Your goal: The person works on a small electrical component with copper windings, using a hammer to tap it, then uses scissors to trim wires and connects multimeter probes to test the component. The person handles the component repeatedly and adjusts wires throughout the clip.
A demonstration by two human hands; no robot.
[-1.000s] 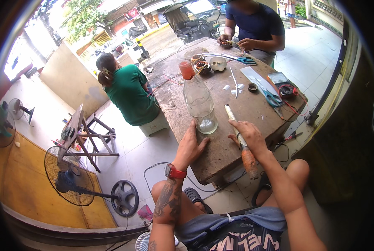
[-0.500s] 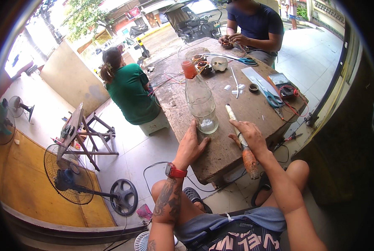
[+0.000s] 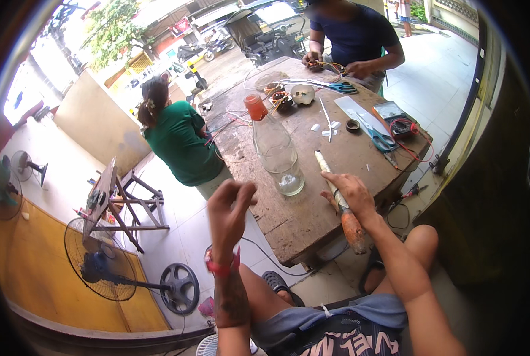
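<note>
My left hand, a red watch on its wrist, is raised off the table's near left edge with its fingers curled in and nothing visible in them. To its right stands a clear glass bottle, capped by an upturned orange-red plastic cup. My right hand is wrapped round a rod-like tool with a dark tip, a shaft bound in pale tape and a worn orange handle. The tool lies aslant at the table's near edge, its handle jutting out past it. The palm hides part of the shaft.
On the wooden table lie blue-handled scissors, a multimeter, a tape roll, white scraps and wired motor parts. A co-worker in navy handles wires across the table; another in green sits left. A fan stands on the floor.
My left hand has let go of the bottle's base and risen to the left, its fingers curling. My right hand still holds the tool. The co-worker in navy has moved their hands apart.
</note>
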